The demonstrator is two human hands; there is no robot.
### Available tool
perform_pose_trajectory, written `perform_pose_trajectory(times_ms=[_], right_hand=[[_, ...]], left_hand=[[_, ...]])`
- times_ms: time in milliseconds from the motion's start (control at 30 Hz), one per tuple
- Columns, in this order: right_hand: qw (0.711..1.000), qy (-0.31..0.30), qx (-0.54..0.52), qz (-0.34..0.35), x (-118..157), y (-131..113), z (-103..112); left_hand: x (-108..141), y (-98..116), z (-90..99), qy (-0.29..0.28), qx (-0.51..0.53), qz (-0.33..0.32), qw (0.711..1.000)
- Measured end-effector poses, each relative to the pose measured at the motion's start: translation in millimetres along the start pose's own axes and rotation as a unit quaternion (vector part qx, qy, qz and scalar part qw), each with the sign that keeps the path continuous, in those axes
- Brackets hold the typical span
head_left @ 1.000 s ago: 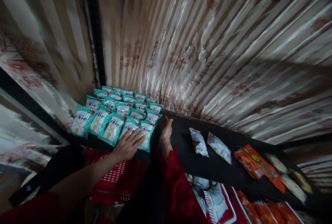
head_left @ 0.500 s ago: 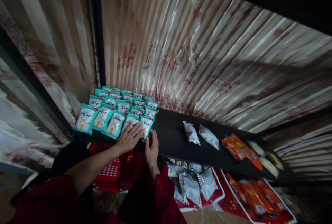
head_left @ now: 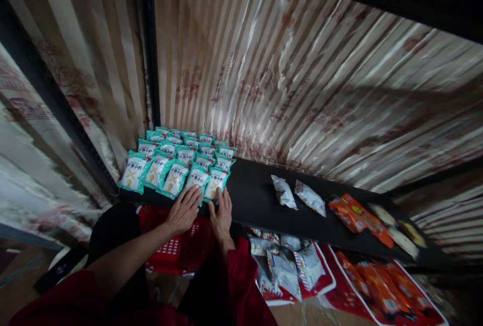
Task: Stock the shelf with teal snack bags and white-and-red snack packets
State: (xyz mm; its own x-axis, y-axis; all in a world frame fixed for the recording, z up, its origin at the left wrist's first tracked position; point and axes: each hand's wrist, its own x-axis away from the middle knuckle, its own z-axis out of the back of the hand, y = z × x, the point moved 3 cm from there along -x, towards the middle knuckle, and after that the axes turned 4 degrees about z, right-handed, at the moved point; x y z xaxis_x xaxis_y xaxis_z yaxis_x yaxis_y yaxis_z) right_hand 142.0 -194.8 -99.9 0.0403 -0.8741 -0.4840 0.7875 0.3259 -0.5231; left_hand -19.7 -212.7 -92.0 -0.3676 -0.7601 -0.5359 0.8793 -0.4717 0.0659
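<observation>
Several teal-and-white snack packets stand in close rows at the left end of the black shelf. My left hand lies with outstretched fingers against the lower part of a front-row packet. Beside it, my right hand has its fingers raised at the lower right of the end packet, fingertips touching or very near it. Neither hand is wrapped round a packet.
Two silver-white packets and orange packets lie farther right on the shelf. Below its front edge are a red basket, a red container of white packets and another of orange packets. Striped cloth hangs behind.
My left hand has slid down off the end packet towards the neighbouring packet's lower edge. My right hand has shifted slightly up against the end packet. The whole view has moved a little.
</observation>
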Motion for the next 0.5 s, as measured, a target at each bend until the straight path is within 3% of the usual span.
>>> perform_pose_trajectory(times_ms=[300,500], right_hand=[[1.0,-0.018,0.02,-0.003,0,1,-2],[1.0,-0.011,0.025,-0.013,0,-3,-3]], left_hand=[[4,-3,9.0,0.004,-0.004,0.014,1.0],[8,-32,26.4,0.038,-0.019,0.105,0.994]])
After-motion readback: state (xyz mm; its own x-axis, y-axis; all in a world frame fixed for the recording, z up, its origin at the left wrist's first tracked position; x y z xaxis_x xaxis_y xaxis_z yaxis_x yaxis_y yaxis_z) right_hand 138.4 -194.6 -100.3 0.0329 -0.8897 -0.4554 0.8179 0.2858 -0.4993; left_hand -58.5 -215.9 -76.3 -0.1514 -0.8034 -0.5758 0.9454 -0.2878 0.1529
